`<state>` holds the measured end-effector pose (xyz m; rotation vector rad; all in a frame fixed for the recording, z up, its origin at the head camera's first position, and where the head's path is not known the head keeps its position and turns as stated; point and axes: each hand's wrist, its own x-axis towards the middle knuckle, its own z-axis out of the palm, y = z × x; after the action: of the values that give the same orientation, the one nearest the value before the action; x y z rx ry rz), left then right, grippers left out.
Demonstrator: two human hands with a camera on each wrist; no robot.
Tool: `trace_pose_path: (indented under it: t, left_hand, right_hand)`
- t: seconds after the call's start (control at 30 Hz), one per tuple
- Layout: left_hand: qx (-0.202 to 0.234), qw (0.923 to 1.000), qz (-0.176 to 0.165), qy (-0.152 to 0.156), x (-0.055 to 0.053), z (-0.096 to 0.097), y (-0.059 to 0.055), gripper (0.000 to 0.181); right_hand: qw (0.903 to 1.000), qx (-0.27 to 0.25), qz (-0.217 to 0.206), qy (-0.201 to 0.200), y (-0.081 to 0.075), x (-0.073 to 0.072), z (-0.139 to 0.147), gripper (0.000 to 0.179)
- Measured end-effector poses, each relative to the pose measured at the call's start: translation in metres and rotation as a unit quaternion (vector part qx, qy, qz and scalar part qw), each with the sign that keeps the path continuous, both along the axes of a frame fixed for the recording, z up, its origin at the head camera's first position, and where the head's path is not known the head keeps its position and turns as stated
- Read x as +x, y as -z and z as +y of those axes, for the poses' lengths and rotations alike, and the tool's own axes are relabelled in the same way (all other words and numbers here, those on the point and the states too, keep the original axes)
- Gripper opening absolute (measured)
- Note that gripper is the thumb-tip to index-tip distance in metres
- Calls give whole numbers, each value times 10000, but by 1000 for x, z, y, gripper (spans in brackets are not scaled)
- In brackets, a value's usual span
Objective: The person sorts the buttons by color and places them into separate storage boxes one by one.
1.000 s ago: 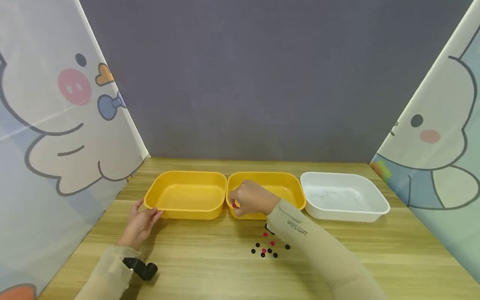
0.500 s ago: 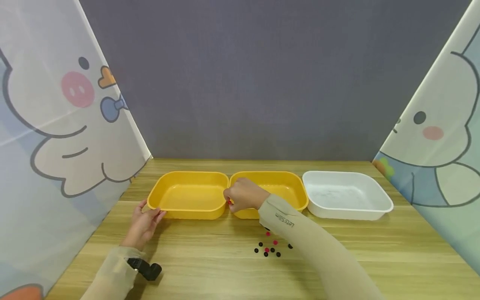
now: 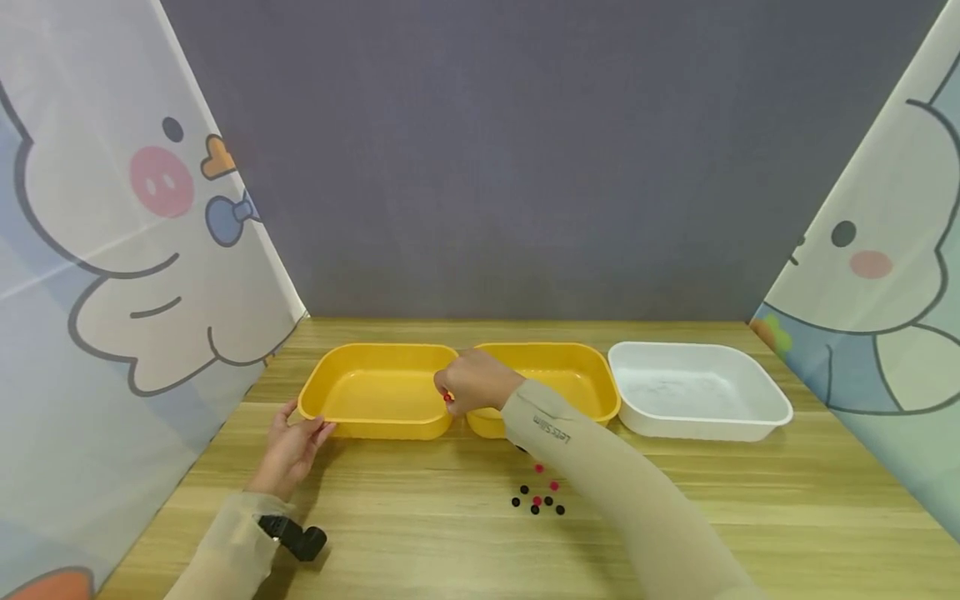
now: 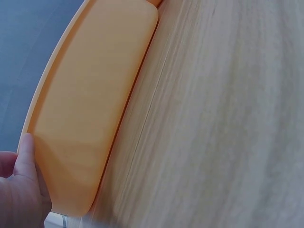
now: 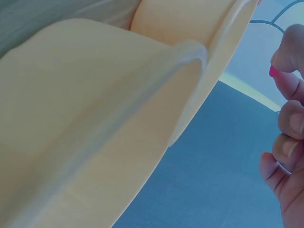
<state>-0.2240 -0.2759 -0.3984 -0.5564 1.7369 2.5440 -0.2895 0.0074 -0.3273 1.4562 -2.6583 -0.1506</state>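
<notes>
My left hand (image 3: 294,450) holds the near left corner of the left yellow tray (image 3: 393,429), thumb laid at the rim. The left wrist view shows that hand (image 4: 23,190) against the tray's end. My right hand (image 3: 480,383) is over the place where the two yellow trays meet, pinching a small red round piece (image 3: 447,397) between thumb and forefinger. In the right wrist view the piece (image 5: 272,71) peeks out at the fingertips, and the other fingers are curled. Part of the middle yellow tray (image 3: 577,375) is hidden behind the right hand and sleeve.
A white tray (image 3: 701,423) stands at the right of the row. Several small black round pieces (image 3: 560,510) and red ones (image 3: 554,486) lie on the wooden table (image 3: 420,533) in front of the middle tray; the right sleeve (image 3: 600,467) crosses beside them.
My right hand has moved left with the red piece, from over the middle tray to the left tray's right end. My left hand stays at its corner; the whole view has shifted slightly.
</notes>
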Motion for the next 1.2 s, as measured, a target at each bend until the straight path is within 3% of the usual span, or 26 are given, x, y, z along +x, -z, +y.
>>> trace_pose_path:
  t: [0.47, 1.0, 1.2]
  left_hand:
    - [-135, 9997, 217, 9, 0, 0, -1, 74]
    - [-208, 9995, 238, 9, 3, 3, 8, 74]
    - [-220, 9994, 267, -85, 1, 3, 5, 76]
  right_hand:
    - [9995, 319, -1, -82, -18, -2, -23, 8]
    - [9995, 305, -65, -79, -8, -1, -33, 9]
    - [9994, 323, -96, -68, -9, -4, -33, 5]
